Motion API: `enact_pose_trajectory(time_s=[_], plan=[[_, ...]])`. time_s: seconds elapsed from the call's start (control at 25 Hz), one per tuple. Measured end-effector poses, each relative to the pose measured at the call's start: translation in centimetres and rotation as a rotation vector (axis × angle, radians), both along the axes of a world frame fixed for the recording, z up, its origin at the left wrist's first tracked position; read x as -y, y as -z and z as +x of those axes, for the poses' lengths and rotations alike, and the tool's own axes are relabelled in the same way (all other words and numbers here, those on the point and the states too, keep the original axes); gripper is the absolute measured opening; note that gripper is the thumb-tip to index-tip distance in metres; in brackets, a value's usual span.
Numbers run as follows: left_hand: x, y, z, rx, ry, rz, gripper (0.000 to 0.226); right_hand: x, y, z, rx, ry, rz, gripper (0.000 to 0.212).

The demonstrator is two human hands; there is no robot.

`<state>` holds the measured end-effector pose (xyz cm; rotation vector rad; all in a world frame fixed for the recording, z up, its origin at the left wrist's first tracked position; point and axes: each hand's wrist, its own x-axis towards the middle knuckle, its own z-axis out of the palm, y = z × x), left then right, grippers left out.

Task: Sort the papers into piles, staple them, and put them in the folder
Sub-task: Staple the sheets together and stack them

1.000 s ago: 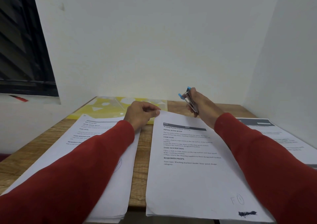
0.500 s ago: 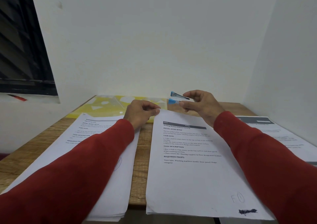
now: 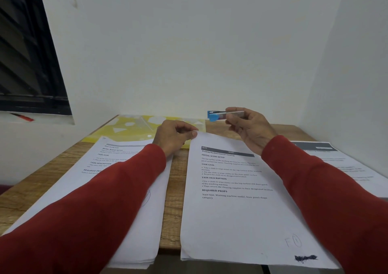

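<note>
Three piles of printed papers lie on the wooden table [image 3: 174, 189]: a left pile [image 3: 117, 168], a middle pile [image 3: 231, 210] and a right pile [image 3: 346, 168]. My left hand [image 3: 174, 136] pinches the top left corner of the middle pile. My right hand [image 3: 249, 126] holds a small blue and silver stapler [image 3: 218, 115] in the air above the middle pile's top edge, its blue end pointing left. A yellow transparent folder [image 3: 130, 126] lies flat at the back left, partly under the left pile.
White walls close the table in at the back and right. A dark window [image 3: 25, 53] is at the left, with a red pen [image 3: 23, 117] on its sill. The paper piles overhang the table's front edge.
My right hand has turned the stapler from pointing up to lying level and has lifted it a little. My left hand has kept its pinch on the paper corner.
</note>
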<state>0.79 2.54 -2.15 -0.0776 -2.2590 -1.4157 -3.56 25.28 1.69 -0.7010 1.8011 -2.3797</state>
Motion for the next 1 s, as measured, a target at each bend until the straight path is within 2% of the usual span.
enact_pose_trajectory(time_s=[0.16,0.24,0.4,0.76,1.0], plan=[[-0.1,-0.1,0.0,-0.034,-0.014,-0.033,0.008,0.1,0.6,-0.1,-0.135,0.013,0.2,0.032],[-0.4,-0.3,0.2,-0.051,-0.026,-0.055,0.009,0.2,0.5,0.2,-0.173,0.026,0.281,0.036],[-1.0,-0.7,0.6,-0.131,-0.026,-0.098,0.01,0.6,0.1,0.7,-0.18,0.031,0.309,0.048],[-1.9,-1.1,1.4,-0.278,0.065,-0.012,0.011,1.4,-0.1,1.2,-0.247,0.032,0.286,0.034],[-1.9,-1.2,1.6,-0.246,0.102,0.01,0.013,1.7,0.1,1.4,-0.257,0.028,0.262,0.03]])
